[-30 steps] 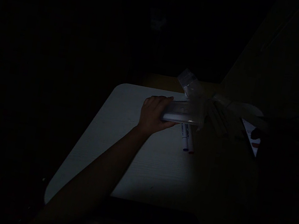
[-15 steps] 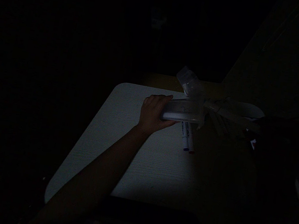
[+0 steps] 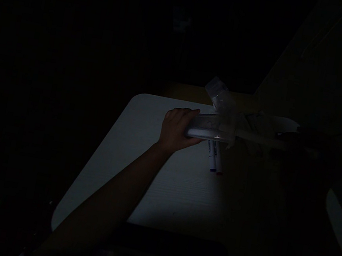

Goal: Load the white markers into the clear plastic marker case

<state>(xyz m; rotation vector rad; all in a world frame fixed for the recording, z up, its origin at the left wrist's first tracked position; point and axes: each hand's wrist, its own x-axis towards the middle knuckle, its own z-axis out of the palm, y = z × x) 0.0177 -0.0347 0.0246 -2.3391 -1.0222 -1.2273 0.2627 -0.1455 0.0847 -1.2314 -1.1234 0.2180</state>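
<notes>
My left hand (image 3: 175,129) is wrapped around a clear plastic case (image 3: 205,127), which lies sideways with its right end facing my right hand. A transparent flap (image 3: 218,93) stands up behind that end. In deep shadow at the right, my right hand (image 3: 309,153) seems closed on a long pale stick (image 3: 261,138); its fingers barely show. The stick is nearly level, and its far end reaches into or just in front of the case's right end. Below the case lie a blue-ended marker (image 3: 212,156) and a red-ended marker (image 3: 219,160), partly hidden by it.
The pale table (image 3: 127,151) has rounded corners and is heavily shadowed on its right. Behind the stick lies dim, crumpled-looking clear material (image 3: 253,122). A wall (image 3: 329,84) rises at the right. A dark bar (image 3: 171,245) crosses the near edge.
My right hand has shifted slightly up, and the pale stick has swung from a slant to nearly level. The case and my left hand have moved slightly right.
</notes>
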